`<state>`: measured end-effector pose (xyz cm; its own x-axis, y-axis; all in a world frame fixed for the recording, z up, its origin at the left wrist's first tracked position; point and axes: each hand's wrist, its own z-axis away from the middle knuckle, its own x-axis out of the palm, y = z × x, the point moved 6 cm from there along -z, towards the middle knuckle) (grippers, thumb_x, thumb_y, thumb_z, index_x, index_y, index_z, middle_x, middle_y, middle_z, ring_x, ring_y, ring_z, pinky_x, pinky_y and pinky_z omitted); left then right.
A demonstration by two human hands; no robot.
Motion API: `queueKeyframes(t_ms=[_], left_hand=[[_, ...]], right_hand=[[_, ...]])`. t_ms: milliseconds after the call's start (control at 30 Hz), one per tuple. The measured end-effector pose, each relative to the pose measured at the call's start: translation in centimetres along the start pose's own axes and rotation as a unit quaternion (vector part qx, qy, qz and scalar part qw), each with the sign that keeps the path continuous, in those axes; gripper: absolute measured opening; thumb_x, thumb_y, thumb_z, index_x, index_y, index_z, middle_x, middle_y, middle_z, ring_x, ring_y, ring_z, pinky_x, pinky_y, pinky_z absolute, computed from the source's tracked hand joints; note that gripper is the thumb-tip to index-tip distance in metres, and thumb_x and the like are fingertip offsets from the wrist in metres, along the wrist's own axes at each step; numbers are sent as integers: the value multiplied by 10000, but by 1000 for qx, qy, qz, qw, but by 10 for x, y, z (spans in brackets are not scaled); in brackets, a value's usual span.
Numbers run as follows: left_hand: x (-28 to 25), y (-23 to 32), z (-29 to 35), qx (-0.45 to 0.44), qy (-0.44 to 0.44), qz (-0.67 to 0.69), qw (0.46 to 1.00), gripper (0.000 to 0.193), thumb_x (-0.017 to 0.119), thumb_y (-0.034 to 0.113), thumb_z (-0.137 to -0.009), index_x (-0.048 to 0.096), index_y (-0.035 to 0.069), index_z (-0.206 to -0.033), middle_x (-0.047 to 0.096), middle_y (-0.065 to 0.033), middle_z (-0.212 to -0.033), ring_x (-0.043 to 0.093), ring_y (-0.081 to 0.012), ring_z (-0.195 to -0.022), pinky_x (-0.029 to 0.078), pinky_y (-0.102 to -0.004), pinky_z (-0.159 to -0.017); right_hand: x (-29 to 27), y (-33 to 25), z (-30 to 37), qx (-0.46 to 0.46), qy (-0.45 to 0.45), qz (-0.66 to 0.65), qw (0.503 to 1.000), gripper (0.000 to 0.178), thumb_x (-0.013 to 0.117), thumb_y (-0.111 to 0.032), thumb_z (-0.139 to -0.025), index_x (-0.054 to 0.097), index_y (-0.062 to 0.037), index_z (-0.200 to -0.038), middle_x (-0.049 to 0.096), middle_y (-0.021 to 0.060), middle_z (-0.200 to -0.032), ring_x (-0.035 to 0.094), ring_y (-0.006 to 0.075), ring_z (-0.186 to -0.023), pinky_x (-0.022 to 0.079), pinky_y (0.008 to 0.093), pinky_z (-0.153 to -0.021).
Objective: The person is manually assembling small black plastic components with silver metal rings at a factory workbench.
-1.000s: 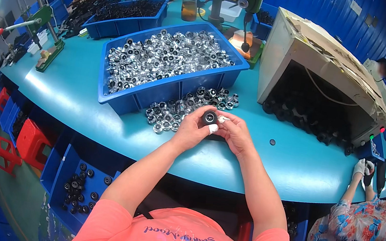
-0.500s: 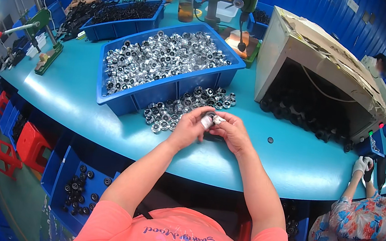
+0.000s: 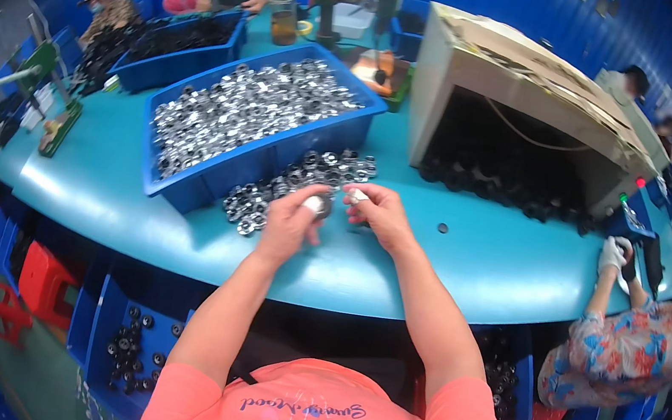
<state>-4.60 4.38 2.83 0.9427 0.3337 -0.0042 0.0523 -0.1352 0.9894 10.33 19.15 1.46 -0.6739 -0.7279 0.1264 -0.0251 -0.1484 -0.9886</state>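
My left hand (image 3: 284, 224) is closed around a round wheel-like part (image 3: 319, 205), silvery and dark, blurred by motion. To its right, my right hand (image 3: 386, 220) is closed in a pinch with a small white piece (image 3: 358, 198) at its fingertips; whether that is a scrap or a finger covering I cannot tell. A gap separates the two hands, above the table's near side. Just beyond them lies a loose heap of shiny round parts (image 3: 315, 173), against a large blue bin (image 3: 275, 157) filled with similar silvery parts.
A worn box (image 3: 431, 94) with dark round parts in its open front stands right on the turquoise table (image 3: 482, 273). One small dark disc (image 3: 442, 228) lies nearby. Below are a blue crate (image 3: 109, 298) and red stools (image 3: 42, 280). Co-workers sit across and at right; one wears white gloves (image 3: 613, 257).
My hands have come apart: they were together over the part, and now the left holds it alone while the right has drawn away with the white piece. The whole view has shifted.
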Motion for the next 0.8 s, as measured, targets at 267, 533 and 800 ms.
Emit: queueKeyframes(t_ms=[267, 533, 800], left_hand=[[-223, 4, 231, -142, 84, -566, 808, 360, 663, 73, -830, 698, -4, -1180, 713, -187, -900, 674, -291, -734, 551, -369, -711], [-274, 39, 336, -205, 191, -566, 775, 380, 722, 78, -797, 696, -5, -1167, 649, -163, -759, 619, -276, -652, 511, -385, -656], [-65, 44, 99, -47, -13, -94, 994, 481, 591, 326, -992, 564, 49, -1384, 652, -107, -960, 631, -190, -766, 549, -343, -672]], right_hand=[[-143, -78, 15, -136, 258, 507, 811, 279, 789, -211, -800, 787, -108, -1059, 720, 135, -1042, 666, 327, -998, 545, 417, -896], [-142, -65, 11, -126, 294, 663, 676, 475, 863, -302, -730, 753, -155, -1168, 579, 81, -1315, 479, 320, -1260, 419, 474, -1045], [-64, -87, 42, -364, 253, 583, 680, 435, 851, -256, -671, 709, -145, -1067, 603, 58, -1251, 521, 306, -1204, 393, 465, -977]])
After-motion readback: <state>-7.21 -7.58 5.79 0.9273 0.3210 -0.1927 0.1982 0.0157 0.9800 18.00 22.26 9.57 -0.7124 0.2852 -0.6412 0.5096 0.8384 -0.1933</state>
